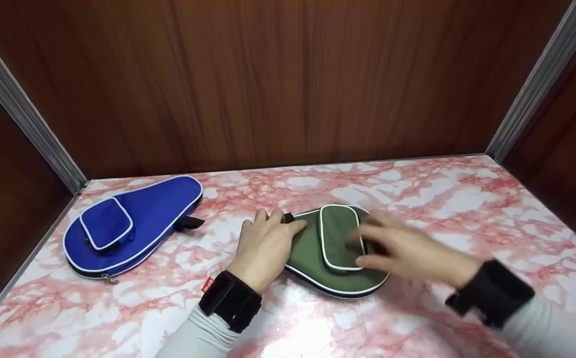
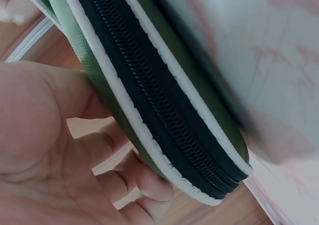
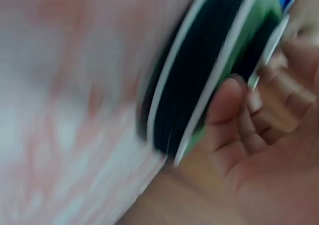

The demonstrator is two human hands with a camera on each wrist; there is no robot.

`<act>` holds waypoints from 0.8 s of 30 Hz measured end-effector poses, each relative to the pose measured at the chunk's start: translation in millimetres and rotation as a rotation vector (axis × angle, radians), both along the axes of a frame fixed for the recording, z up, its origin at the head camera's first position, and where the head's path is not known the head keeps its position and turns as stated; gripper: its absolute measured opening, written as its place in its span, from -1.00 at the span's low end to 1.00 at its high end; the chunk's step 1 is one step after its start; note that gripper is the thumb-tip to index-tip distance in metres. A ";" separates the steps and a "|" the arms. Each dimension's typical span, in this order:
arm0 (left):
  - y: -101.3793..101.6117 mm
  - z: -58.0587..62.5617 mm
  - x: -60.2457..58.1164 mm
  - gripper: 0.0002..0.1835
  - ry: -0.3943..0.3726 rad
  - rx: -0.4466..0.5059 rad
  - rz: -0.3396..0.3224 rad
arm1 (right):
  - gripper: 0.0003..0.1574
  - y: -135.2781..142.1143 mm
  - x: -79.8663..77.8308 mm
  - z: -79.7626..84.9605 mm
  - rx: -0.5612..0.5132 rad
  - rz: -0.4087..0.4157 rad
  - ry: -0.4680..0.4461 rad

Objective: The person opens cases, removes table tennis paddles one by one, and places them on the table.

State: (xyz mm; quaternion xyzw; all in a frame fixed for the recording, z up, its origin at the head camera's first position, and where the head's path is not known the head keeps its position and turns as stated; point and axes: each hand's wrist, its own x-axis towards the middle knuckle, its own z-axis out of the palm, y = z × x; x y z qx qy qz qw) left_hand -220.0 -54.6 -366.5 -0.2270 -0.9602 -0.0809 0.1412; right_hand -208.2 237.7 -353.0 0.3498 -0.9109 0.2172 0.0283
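Head view: on the bench (image 1: 447,189), the green case (image 1: 308,256) is lying in the lower half of the frame, just right of centre, its long axis running roughly left to right between the hands. The left hand (image 1: 265,243) is resting on the narrow end, fingers relaxed. The right hand (image 1: 407,246) is hovering at the wide end, nearer the pocket (image 1: 336,233), thumb and fingers apart; blur is hiding whether they are touching it.

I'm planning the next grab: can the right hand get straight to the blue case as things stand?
Probably not: the left hand and green case lie between the right hand and the blue case, so it would likely need to go around.
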 end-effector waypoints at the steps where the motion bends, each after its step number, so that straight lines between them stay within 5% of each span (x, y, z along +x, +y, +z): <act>1: 0.1 -0.1 -0.4 -0.55 -0.001 -0.004 -0.001 | -0.46 3.2 -6.8 1.1 -0.001 0.005 -0.012; 5: -0.4 -0.9 -0.9 -0.54 -0.014 -0.019 -0.011 | -0.12 8.6 -32.3 -0.6 0.003 0.036 -0.092; 11: -0.6 4.2 -3.0 -0.60 -0.004 -0.022 -0.022 | -0.03 9.6 -46.6 -3.9 0.043 0.046 -0.172; 17: 2.3 8.7 -1.4 -0.71 0.035 0.052 0.008 | -0.05 2.2 -34.0 -12.7 0.122 -0.059 -0.082; 24: 16.2 12.6 5.4 -0.35 -0.126 0.063 -0.013 | 0.02 -18.7 -10.4 -16.3 0.154 -0.119 -0.006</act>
